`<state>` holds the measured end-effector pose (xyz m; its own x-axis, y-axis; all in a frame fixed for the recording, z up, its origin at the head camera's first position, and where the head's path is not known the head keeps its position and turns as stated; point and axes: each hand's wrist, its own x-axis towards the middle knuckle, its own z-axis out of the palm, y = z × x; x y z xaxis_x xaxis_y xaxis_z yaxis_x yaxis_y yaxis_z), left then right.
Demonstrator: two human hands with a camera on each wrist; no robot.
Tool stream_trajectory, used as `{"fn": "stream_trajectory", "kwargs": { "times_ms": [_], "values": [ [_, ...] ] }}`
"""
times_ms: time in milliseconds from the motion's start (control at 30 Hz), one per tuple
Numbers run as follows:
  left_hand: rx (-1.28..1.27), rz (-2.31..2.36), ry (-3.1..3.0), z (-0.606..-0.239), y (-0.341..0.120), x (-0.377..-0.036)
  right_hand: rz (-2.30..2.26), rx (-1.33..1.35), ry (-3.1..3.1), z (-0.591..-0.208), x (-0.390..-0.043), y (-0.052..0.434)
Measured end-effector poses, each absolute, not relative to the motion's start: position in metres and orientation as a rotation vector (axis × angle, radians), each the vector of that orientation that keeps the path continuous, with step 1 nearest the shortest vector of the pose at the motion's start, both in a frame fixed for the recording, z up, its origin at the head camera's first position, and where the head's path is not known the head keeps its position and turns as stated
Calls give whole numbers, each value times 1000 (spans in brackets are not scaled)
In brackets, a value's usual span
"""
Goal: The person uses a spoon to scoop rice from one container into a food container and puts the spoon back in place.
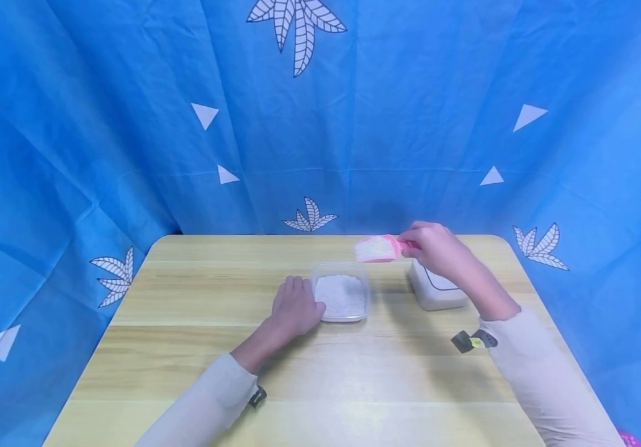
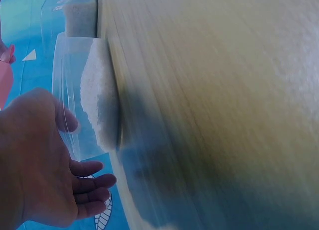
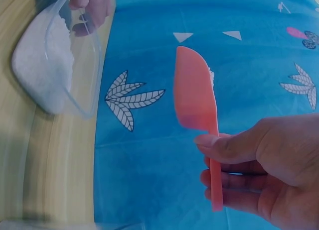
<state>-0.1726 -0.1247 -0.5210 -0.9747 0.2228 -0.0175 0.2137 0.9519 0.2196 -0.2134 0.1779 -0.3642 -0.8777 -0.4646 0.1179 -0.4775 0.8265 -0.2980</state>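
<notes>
Both hands work: the left hand [image 1: 296, 305] rests relaxed against the clear container [image 1: 341, 298], while the right hand [image 1: 437, 247] pinches the loaded pink scoop [image 1: 378, 249], best kept level above it.

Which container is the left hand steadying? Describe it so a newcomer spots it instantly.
On the wooden table, look near the middle, just ahead of the left hand. The clear plastic tub touches its fingers and holds white grains. Unlike the opaque white box to its right, it is see-through and shallow.
</notes>
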Motion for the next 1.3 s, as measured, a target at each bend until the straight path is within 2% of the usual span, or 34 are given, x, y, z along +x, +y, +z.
{"fn": "stream_trajectory", "kwargs": {
  "times_ms": [1300],
  "values": [
    [336,344,3060,-524,-126,-174,174,949,-2892,-374,-221,138]
  ]
}}
